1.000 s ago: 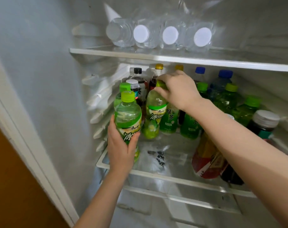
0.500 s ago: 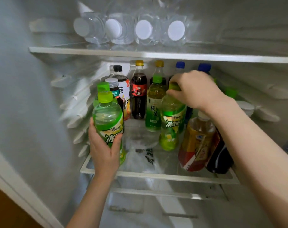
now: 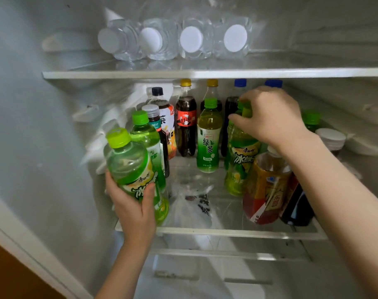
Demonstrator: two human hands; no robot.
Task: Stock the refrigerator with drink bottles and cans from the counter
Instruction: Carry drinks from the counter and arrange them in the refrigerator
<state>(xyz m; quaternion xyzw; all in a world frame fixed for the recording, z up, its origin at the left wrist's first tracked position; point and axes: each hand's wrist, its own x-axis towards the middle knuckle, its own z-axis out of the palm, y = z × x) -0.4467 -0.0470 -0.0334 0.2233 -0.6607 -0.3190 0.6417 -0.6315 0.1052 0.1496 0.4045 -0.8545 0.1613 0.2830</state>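
I look into an open refrigerator. My left hand (image 3: 134, 203) grips a green iced-tea bottle (image 3: 130, 167) by its lower body at the front left of the middle shelf (image 3: 227, 233), tilted a little to the left. My right hand (image 3: 270, 117) holds the neck of a second green iced-tea bottle (image 3: 239, 160) that stands right of centre on the same shelf. Between them stands a green-tea bottle (image 3: 208, 139) with a green cap.
Dark cola and tea bottles (image 3: 186, 124) line the shelf's back. An orange-labelled bottle (image 3: 265, 188) and a dark one (image 3: 298, 208) stand at front right. Clear water bottles (image 3: 191, 39) lie on the upper shelf. A plastic bag (image 3: 192, 203) lies mid-shelf.
My right hand has shifted its green bottle rightwards along the shelf, next to the orange-labelled bottle. My left hand has tilted its bottle slightly at the shelf's front left.
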